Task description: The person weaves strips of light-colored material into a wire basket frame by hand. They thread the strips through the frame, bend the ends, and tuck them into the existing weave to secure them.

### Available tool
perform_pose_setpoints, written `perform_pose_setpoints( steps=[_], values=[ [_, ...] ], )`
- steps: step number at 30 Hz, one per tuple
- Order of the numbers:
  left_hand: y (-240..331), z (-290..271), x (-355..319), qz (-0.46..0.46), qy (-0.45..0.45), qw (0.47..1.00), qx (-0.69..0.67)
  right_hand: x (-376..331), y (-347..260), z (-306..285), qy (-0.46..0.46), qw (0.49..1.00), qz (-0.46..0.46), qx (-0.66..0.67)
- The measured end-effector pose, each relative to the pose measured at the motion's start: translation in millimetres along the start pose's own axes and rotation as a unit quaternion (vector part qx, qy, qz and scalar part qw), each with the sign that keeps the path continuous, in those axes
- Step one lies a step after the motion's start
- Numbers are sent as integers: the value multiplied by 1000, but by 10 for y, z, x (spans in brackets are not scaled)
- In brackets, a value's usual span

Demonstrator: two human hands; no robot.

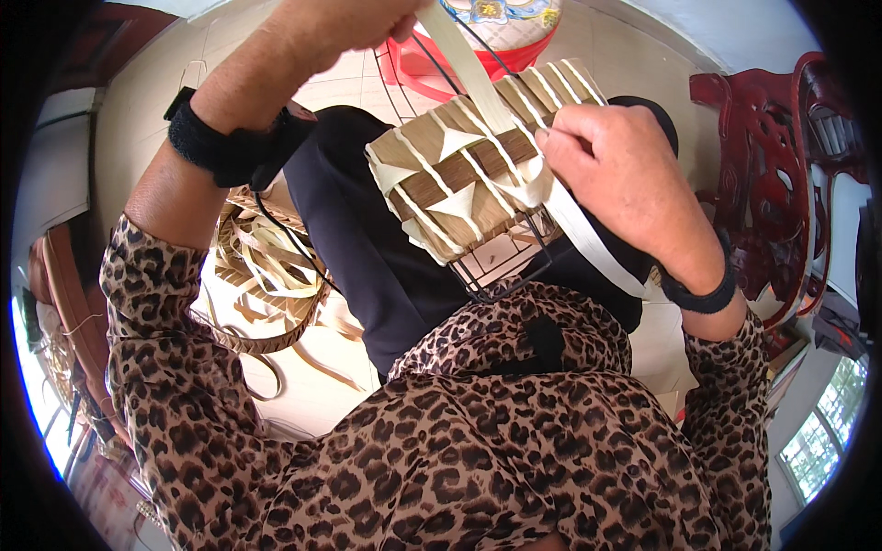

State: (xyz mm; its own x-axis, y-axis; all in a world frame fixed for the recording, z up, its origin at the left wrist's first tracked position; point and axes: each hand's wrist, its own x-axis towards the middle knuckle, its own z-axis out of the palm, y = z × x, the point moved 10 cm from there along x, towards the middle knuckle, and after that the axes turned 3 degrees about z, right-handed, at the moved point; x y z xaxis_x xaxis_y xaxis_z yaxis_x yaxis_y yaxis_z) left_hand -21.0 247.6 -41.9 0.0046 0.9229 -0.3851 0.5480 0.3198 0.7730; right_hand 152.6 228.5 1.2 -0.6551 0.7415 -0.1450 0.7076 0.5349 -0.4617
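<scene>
A half-woven basket (pixel 441 174) of brown and cream flat strips on a black wire frame (pixel 496 294) lies tilted across my lap. From its weave a long pale strip (pixel 464 69) runs up toward my left hand (pixel 354 23). That hand is closed around the strip's upper end, though the top edge of the view cuts off part of the fingers. My right hand (pixel 625 170) is curled at the basket's right side, its fingertips pinched against the weave; the other fingers are hidden. Below it a loose white strip end (pixel 593 243) hangs down over my thigh.
Beyond my knees stands a red plastic stool (pixel 404 73) with a patterned cushion (pixel 501 14) on top. Loose strips (pixel 266 262) lie piled on the floor at left. A carved dark red wooden chair (pixel 763 184) is at right.
</scene>
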Motion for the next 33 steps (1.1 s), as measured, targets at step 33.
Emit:
perform_pose_setpoints(
  steps=[33],
  values=[
    [397,480,-1068,178,185,956,139,696,-291,496,-305,938,-69,146]
  ],
)
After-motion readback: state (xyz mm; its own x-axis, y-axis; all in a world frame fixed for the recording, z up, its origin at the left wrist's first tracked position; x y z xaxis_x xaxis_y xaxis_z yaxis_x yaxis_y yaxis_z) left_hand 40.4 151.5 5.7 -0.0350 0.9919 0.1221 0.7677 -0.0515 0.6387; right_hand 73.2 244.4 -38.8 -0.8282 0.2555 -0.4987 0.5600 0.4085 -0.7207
